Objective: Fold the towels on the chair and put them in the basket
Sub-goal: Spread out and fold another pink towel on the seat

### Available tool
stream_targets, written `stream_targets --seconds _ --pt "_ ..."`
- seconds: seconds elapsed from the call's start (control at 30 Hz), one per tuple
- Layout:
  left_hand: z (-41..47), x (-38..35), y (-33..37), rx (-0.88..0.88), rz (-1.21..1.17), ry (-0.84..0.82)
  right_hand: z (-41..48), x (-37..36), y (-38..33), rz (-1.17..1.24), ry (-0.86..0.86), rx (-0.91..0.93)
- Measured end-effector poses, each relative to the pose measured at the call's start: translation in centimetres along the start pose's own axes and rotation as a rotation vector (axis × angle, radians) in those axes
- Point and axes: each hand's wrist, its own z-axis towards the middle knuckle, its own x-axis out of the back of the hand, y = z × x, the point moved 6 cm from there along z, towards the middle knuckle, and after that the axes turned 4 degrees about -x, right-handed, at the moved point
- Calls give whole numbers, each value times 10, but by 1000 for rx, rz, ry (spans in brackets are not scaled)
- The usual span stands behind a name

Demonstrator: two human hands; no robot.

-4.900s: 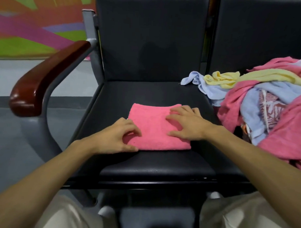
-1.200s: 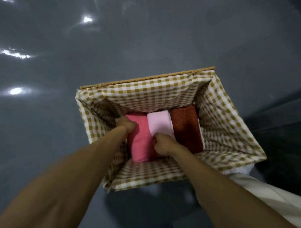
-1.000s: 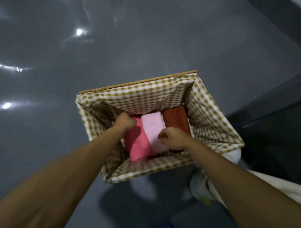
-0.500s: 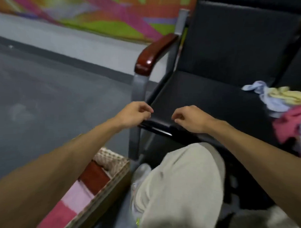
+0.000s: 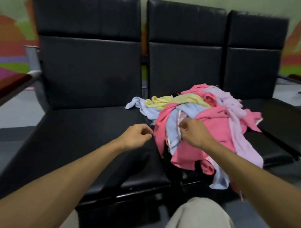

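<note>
A loose pile of towels in pink, light blue, yellow and lilac lies on the middle black seat, and some hang over its front edge. My right hand is over the front left of the pile with its fingers curled, the fingertips at the white hem of a light blue towel. I cannot tell whether it pinches the hem. My left hand hovers over the left black seat, fingers loosely curled and holding nothing, just left of a hanging pink towel. The basket is out of view.
Three black chairs stand in a row against a colourful wall. A wooden armrest juts out at the far left. A third seat is at the right. My knees in light trousers are at the bottom.
My view swung from the basket on the floor up to the chairs. Both hands left the folded towels in the basket, and my right hand has reached the pile.
</note>
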Motion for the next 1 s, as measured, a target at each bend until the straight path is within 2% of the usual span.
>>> stream_targets --seconds 0.13,0.23,0.3,0.4,0.47,0.63,0.8,0.9,0.97,1.0 --pt "52 -46 33 -67 -65 5 21 20 72 105 245 -265" --pt "75 -85 51 -92 -135 -52 33 7 107 211 220 -408" --pt "85 -108 57 -110 -60 -69 36 -3 118 232 188 -430" --pt "88 -115 64 -157 29 26 35 2 112 270 248 -398" --pt "85 -109 70 -184 -84 43 33 7 106 342 266 -390" --pt "63 -72 82 -63 -564 42 26 7 108 532 280 -514" --pt "27 -44 88 -76 -895 -133 32 3 146 824 440 -692" --pt "14 -31 68 -34 -902 -156 18 4 121 1045 300 -798" --pt "5 -25 57 8 -833 -156 21 -5 109 1035 232 -794" --pt "2 -24 54 9 -802 -172 23 -7 107 996 264 -807"
